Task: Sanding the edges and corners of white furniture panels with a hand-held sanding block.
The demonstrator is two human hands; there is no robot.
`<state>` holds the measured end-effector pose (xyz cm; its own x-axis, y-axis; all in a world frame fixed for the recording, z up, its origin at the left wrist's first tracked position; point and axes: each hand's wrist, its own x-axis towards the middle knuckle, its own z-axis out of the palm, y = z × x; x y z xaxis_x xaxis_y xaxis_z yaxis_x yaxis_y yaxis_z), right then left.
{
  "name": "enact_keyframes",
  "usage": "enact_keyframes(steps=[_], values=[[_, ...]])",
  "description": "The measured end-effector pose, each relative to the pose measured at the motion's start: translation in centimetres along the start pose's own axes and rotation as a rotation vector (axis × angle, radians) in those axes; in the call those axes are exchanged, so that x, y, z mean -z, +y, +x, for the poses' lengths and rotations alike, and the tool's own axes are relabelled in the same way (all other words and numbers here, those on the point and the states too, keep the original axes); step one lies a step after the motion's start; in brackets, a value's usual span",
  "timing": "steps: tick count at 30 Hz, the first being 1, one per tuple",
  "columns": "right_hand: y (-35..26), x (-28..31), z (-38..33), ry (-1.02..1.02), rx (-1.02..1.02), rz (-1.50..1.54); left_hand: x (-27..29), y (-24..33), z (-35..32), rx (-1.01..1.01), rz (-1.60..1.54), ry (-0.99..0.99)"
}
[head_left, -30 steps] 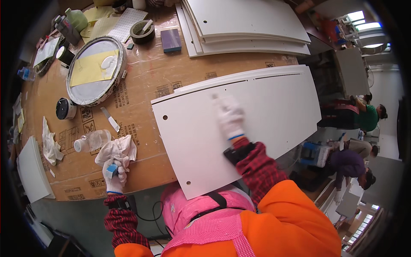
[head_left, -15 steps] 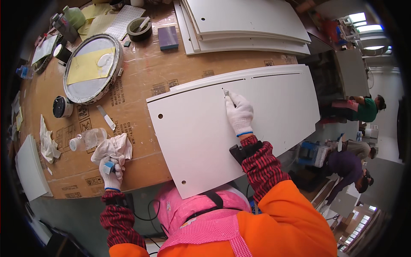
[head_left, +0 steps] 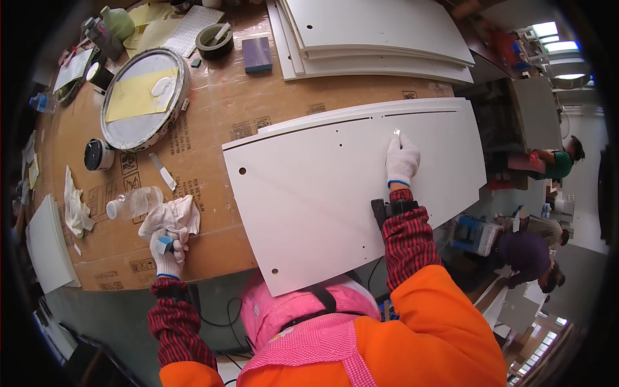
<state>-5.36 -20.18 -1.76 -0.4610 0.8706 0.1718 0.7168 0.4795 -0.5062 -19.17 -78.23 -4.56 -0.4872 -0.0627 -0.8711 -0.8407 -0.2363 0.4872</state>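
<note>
A panel [head_left: 322, 206] lies flat across the right half of the bench [head_left: 213, 109], a stack of boards [head_left: 380, 32] behind it. To its left sit a round tray [head_left: 145, 97], a bottle [head_left: 132, 202] and a rag [head_left: 171, 219].

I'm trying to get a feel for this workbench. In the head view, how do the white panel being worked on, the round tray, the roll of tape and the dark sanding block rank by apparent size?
1. white panel
2. round tray
3. roll of tape and sanding block: they look much alike, so no ranking.
</note>
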Motion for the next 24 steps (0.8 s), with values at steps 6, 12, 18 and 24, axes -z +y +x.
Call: enact_keyframes(steps=[6, 12, 18, 24], values=[[-12.4, -5.7, -13.0, -0.241, 0.690, 0.143, -0.9, 0.5, -1.2, 0.005, 0.034, -0.042], [-21.2, -6.1, -19.6, -0.652, 0.883, 0.395, -0.6, -0.3, -0.8, -0.043, 0.039, 0.026], [-19.0, -7.7, -12.4, -0.272, 0.545, 0.254, -1.2, -0.1, -0.6, -0.065, -0.003, 0.027], [-22.6, -8.8, -15.4, -0.499, 0.783, 0.213, -0.7, 0.4, -1.0, -0.027, 0.011, -0.016]])
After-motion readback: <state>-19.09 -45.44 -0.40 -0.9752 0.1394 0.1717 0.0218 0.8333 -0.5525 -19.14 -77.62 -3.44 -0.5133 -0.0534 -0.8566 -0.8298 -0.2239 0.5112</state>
